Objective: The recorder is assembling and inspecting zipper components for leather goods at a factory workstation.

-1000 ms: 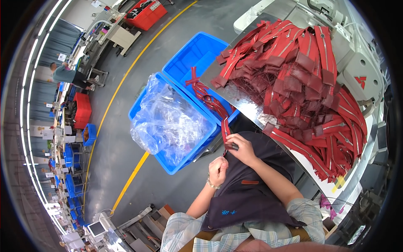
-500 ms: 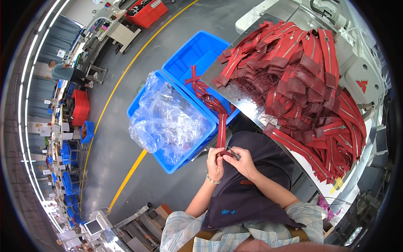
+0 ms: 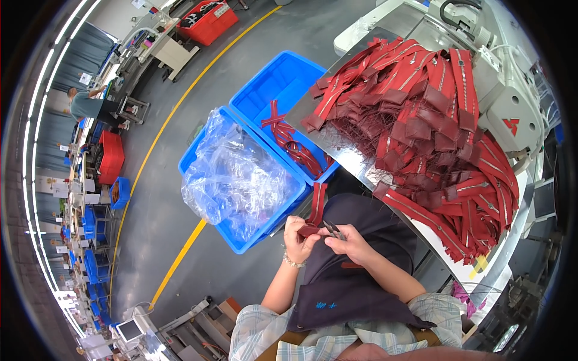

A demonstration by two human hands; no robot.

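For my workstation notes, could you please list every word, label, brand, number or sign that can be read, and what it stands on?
Apron: blue stitched characters, not transcribed here.
Machine: red emblem, not named here.
Red bin: pale label, too small to read.
Papers at far left: too small to read.
Held zipper: no readable text.

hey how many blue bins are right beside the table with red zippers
2. The nearer bin holds clear plastic; the farther bin sits just beyond it, partly hidden by the table, with red zippers inside. More may be hidden underneath.
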